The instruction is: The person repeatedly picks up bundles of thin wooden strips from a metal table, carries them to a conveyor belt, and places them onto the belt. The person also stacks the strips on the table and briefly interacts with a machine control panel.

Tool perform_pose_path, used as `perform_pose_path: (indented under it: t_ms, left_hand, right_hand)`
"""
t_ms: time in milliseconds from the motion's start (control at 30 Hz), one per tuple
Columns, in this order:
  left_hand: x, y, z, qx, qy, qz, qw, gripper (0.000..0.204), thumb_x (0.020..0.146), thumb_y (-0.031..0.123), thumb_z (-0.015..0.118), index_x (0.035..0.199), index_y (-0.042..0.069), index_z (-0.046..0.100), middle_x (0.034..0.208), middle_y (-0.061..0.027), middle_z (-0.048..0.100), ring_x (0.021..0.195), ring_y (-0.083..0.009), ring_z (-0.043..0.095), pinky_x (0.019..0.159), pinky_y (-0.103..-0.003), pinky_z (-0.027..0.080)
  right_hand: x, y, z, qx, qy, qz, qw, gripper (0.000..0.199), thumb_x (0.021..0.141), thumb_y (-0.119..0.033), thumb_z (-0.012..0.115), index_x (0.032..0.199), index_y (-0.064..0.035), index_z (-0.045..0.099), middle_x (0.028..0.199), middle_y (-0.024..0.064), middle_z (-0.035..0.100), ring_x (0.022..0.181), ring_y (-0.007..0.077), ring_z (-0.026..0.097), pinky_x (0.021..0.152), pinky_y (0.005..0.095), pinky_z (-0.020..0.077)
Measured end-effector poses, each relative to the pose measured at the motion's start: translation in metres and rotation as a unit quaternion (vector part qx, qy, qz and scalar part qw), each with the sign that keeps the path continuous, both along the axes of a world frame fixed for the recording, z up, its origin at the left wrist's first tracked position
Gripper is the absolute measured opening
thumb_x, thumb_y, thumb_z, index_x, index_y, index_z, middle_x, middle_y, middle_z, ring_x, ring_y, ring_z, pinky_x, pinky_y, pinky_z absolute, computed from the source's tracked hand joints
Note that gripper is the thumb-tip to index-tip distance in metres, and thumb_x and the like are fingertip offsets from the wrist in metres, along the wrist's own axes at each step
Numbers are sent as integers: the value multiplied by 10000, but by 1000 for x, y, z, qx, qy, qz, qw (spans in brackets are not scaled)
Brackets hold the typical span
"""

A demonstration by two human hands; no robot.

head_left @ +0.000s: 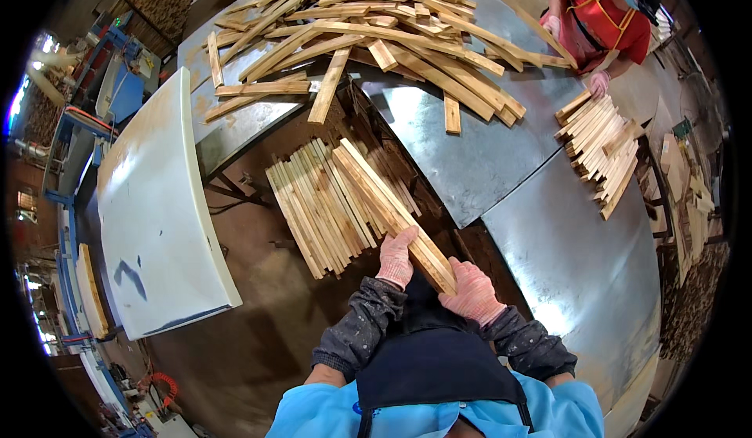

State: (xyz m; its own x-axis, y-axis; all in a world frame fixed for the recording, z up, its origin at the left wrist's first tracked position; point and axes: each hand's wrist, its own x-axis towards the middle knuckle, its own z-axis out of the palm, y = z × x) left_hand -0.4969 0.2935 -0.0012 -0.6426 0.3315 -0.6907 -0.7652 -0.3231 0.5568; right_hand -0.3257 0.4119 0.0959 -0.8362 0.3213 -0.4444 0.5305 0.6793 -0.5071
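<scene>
Both my gloved hands hold a small bundle of wooden strips [384, 199], tilted away from me toward the far left. My left hand [397, 258] grips its left side part way along. Around the near right end my right hand [472, 291] is closed, close to my dark apron. Beyond and to the left of the bundle lies a low stack of wooden strips [317, 207], laid side by side in rows. The bundle's far end overlaps the right part of that stack in view. What the stack rests on is mostly hidden.
A large heap of loose strips [376, 30] covers the far metal table [478, 156]. A white curved-looking panel [157, 211] stands at left, with blue machinery behind. At far right a co-worker in red [607, 15] reaches toward another pile of strips [599, 144].
</scene>
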Motion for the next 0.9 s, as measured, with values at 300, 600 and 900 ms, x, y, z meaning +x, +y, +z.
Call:
perform_pose_path:
  t_ms: [300,600,900]
  left_hand:
    - [-7,0,-46,11,-40,-46,998,528,969,201,852,1418,30,633,1228,-61,722,1099,-213,694,1000,-388,557]
    - [6,-165,-89,-97,-73,-82,989,175,1090,280,695,1086,123,618,881,38,589,766,-80,558,668,-259,465]
    - [234,-427,-131,-372,-361,-37,854,491,1023,351,742,1419,75,650,1242,-117,724,1079,-377,701,962,-525,579]
  right_hand:
    - [-24,-15,-45,-15,-58,-97,993,883,803,-395,878,1552,-55,557,1371,213,677,1308,398,650,1110,477,538]
    - [-134,-10,-172,-7,17,-122,992,619,804,-361,874,1304,-58,673,1204,244,745,1171,445,711,1007,542,572]
    - [-251,-58,-303,52,-2,-11,999,948,908,-484,816,1598,75,482,1494,292,636,1405,434,586,1204,480,466]
